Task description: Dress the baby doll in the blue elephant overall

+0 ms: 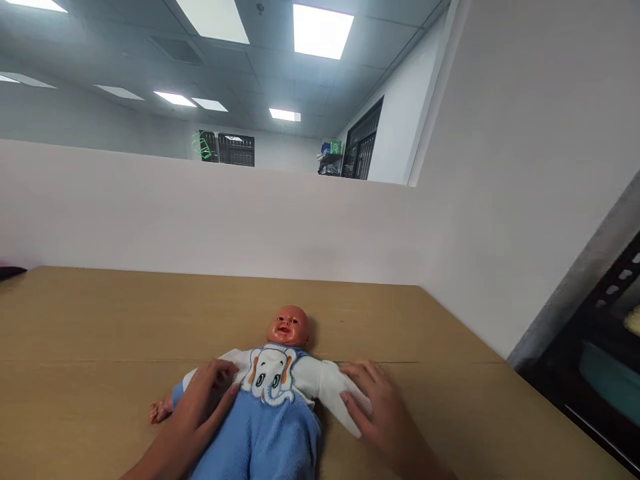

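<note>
A baby doll [270, 413] lies face up on the table, its bald head [289, 325] toward the wall. It wears blue overalls with an elephant face on the chest [273, 375] and a white long-sleeved top. My left hand [203, 403] lies over the doll's sleeve on the left side, fingers and thumb curled round the cloth near its chest. Beyond my wrist a small doll hand [160, 410] pokes out of a blue cuff. My right hand [375, 403] grips the other white sleeve [335, 390] between thumb and fingers; no doll hand shows at its end.
The brown tabletop [125, 313] runs back to a low white wall [225, 220] with an opening above it. At the right stands a white side wall [480, 253], with a dark rack [575, 373] beside the table. A dark object [10, 272] shows at the far left edge.
</note>
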The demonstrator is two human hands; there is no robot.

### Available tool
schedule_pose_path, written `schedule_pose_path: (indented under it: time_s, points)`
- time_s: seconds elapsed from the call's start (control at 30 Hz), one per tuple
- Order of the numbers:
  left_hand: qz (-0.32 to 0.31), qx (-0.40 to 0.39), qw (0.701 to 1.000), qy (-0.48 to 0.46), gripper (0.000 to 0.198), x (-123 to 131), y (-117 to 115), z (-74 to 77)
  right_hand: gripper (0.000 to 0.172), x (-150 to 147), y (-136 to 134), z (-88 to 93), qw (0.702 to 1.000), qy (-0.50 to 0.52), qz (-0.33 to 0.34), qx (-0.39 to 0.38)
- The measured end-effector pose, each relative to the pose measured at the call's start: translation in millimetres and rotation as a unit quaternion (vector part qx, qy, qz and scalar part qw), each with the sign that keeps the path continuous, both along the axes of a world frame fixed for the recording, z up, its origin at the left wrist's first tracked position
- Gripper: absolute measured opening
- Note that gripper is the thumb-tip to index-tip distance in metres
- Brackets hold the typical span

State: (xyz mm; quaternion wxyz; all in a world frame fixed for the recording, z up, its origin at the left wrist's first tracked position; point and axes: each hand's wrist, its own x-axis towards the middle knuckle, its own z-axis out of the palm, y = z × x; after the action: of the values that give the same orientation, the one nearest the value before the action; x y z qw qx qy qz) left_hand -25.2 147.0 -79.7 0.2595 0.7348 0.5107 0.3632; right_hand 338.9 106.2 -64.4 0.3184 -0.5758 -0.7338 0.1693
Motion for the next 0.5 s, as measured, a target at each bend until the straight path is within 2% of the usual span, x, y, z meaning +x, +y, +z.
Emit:
schedule_pose_path:
  time_s: [0.13,0.23,0.37,0.5]
  points:
    - [-0.027,-0.088,0.995,-0.036,0.04,-6,-12,-5.9,0.018,-42,-12,-6.3,0.995,0.078,0.034,-0.054]
    - [-0.03,-0.118,0.99,-0.07,0.041,-3,-12,-3.9,0.018,-61,-7,-8.7,0.992,0.086,0.051,-0.08]
    - [0.0,-0.132,0.985,-0.111,0.053,1,-11,-0.9,0.027,-61,5,-12.3,0.98,0.131,0.099,-0.116]
    - [0.041,-0.161,0.974,-0.155,0.063,3,-10,-2.7,0.035,-51,12,-10.0,0.946,0.203,0.156,-0.197]
